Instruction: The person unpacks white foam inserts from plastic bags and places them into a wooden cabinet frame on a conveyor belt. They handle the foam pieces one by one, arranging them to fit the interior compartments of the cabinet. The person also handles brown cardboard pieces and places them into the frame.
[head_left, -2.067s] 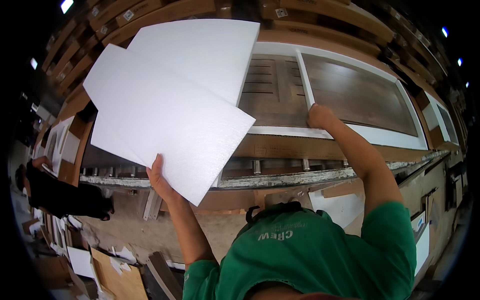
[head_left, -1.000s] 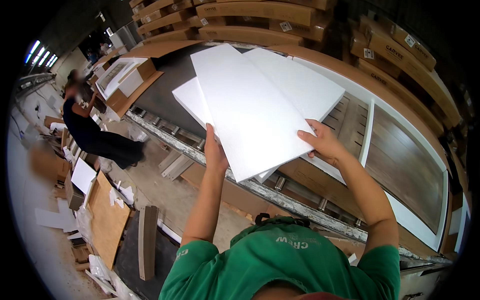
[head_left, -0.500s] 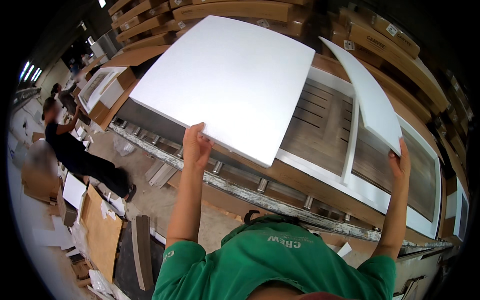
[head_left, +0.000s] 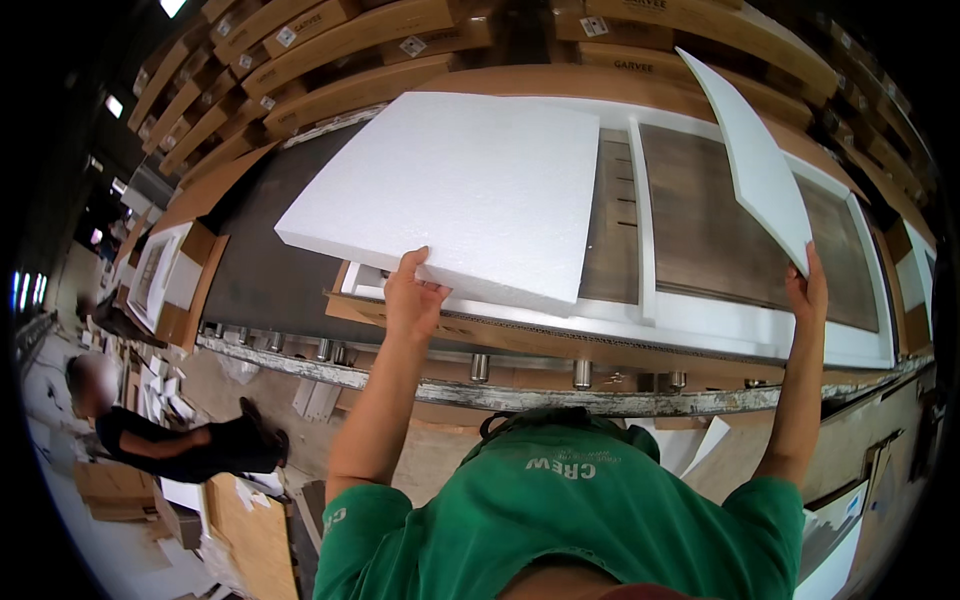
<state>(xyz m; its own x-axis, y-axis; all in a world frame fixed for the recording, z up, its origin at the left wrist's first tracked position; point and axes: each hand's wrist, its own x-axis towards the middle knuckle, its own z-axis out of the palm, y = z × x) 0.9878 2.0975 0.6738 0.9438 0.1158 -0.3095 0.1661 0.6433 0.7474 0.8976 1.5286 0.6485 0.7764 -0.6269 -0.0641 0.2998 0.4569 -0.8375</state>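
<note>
My left hand [head_left: 413, 298] grips the near edge of a large white foam sheet [head_left: 450, 190], thumb on top and fingers curled beneath. The sheet is held tilted over the left part of a long open carton [head_left: 560, 353]. Off to the right, my right hand [head_left: 810, 285] pinches the lower end of a thinner white foam sheet [head_left: 752, 150], which stands nearly on edge above the carton's right part. Between the two sheets, grey-brown wood-grain panels [head_left: 700, 205] show inside white foam strips [head_left: 643, 215]. The carton's left contents are mostly hidden under the larger sheet.
The carton lies on a roller conveyor [head_left: 480, 368] with a worn rail. Stacked brown cartons [head_left: 350, 75] rise behind it. Another open carton [head_left: 165, 275] stands at far left. A person in dark clothes [head_left: 190, 445] is on the left, near scraps and a wooden board [head_left: 250, 535].
The larger foam sheet has come down lower over the carton's left part, and my left hand with it. The thinner sheet stays raised in my right hand. The view has turned.
</note>
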